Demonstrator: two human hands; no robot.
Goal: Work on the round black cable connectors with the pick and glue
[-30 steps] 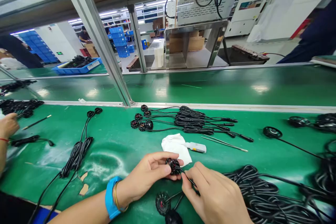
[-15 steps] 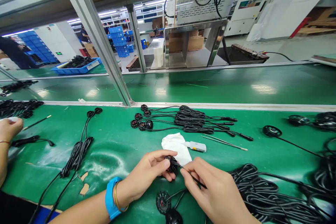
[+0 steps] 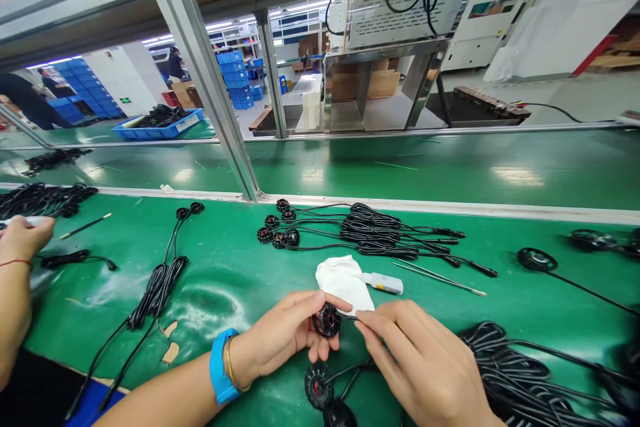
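My left hand (image 3: 287,337), with a blue band on its wrist, pinches a small round black part (image 3: 327,319) with red inside, just above the green belt (image 3: 225,273). My right hand (image 3: 425,367) is closed on a thin black stick or wire whose tip reaches the part. Two more round black parts (image 3: 318,385) on cables lie right below my hands. A white cloth (image 3: 345,282) and a small white tube (image 3: 385,283) lie just beyond them.
A bundle of cabled parts (image 3: 360,233) lies further back, with two thin sticks (image 3: 440,275) beside it. Coiled black cables (image 3: 520,373) fill the right. Another cable set (image 3: 157,283) lies left. Another person's hand (image 3: 23,240) works at the far left. A metal post (image 3: 210,87) rises behind.
My view has shifted slightly, so everything sits a little to the right. My right hand has drawn up closer to the round part; my left hand keeps holding it.
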